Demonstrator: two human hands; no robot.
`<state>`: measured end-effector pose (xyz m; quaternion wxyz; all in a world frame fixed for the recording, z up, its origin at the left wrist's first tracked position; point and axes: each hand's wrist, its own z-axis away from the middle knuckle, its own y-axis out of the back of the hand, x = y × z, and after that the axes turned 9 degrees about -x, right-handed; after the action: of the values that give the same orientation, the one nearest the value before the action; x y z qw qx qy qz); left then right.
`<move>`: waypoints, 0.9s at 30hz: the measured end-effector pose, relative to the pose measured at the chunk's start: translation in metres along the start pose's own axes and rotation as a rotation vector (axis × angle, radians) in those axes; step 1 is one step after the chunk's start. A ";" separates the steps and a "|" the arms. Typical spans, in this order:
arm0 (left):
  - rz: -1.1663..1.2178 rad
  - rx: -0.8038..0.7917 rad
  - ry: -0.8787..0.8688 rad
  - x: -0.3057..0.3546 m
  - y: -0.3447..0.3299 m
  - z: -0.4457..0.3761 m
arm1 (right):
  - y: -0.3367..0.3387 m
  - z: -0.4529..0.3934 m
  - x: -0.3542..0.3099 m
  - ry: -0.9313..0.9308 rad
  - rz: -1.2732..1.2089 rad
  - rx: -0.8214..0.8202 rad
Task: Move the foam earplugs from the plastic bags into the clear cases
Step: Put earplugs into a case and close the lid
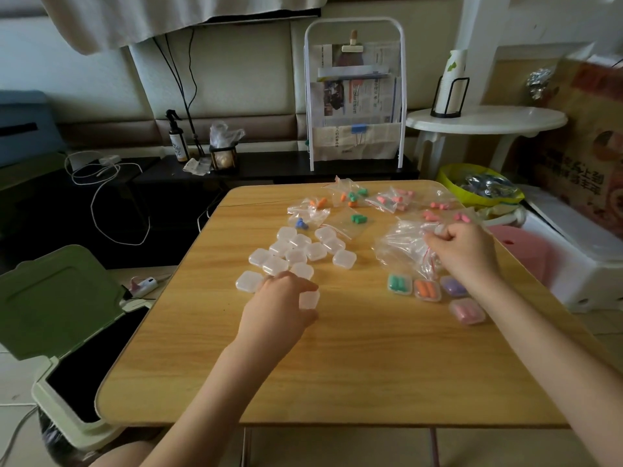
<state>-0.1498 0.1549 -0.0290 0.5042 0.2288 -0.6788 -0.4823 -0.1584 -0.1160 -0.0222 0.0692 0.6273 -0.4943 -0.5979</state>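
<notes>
Left hand [276,305] pinches an empty case [309,299] at frame centre, while right hand [460,251] grips empty bags [401,247], far right.

My left hand [276,306] pinches one empty clear case [309,299], just off the cluster of empty cases [296,252] mid-table. My right hand [462,251] grips a heap of crumpled plastic bags [401,246]. Beside it lie four filled cases [435,291]: green, orange, purple, pink. Further back lie bags of earplugs [354,198], orange, green, blue and pink.
</notes>
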 end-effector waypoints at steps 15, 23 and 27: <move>0.341 0.156 -0.142 0.012 -0.005 -0.003 | -0.003 0.025 -0.023 0.273 0.329 0.003; 0.348 0.193 -0.332 0.033 -0.012 -0.002 | -0.014 0.089 -0.066 0.429 -0.066 -0.459; 0.361 0.163 -0.347 0.038 -0.013 -0.002 | -0.011 0.082 -0.060 0.400 -0.034 -0.483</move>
<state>-0.1644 0.1183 -0.0233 0.4379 0.0577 -0.8216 -0.3603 -0.2080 -0.0272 -0.0115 0.3020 0.7059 -0.3039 -0.5640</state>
